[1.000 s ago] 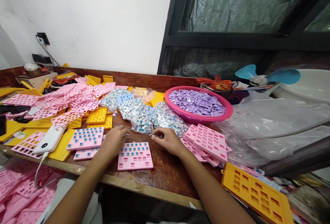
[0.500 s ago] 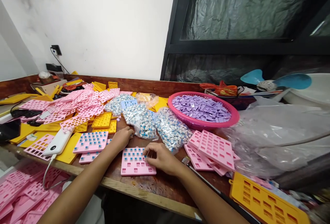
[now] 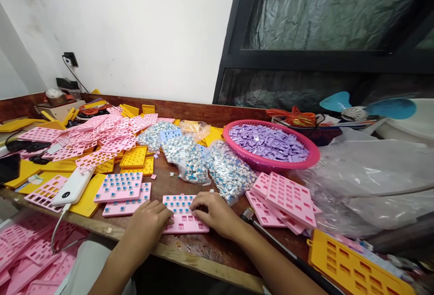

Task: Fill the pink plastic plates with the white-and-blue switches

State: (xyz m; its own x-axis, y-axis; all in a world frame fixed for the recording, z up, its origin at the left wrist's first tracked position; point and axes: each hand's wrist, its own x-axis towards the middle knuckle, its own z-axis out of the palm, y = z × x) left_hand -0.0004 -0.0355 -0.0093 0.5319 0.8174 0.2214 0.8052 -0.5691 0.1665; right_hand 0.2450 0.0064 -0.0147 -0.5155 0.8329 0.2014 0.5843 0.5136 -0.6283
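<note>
A pink plate (image 3: 186,228) lies flat near the table's front edge, its upper rows filled with blue-and-clear switches and its lower openings bare. My left hand (image 3: 149,222) rests at the plate's left side, fingers curled together over its lower left part; whatever they hold is hidden. From the right, my right hand (image 3: 213,213) reaches over the plate with thumb and fingertips pinched at the switch rows; anything between them is too small to name. Left of my left hand, two more pink plates with switches (image 3: 118,186) are stacked.
Bags of switches (image 3: 193,164) lie behind the plate. A pink basket (image 3: 313,159) holds purple pieces. Pink plates (image 3: 291,195) and a black rod (image 3: 271,236) are at the right. A white power bank (image 3: 76,186) sits left among yellow and pink plates.
My left hand has come back from near the switch bags to the plate's left side. My right hand stays over the plate. The view has shifted slightly.
</note>
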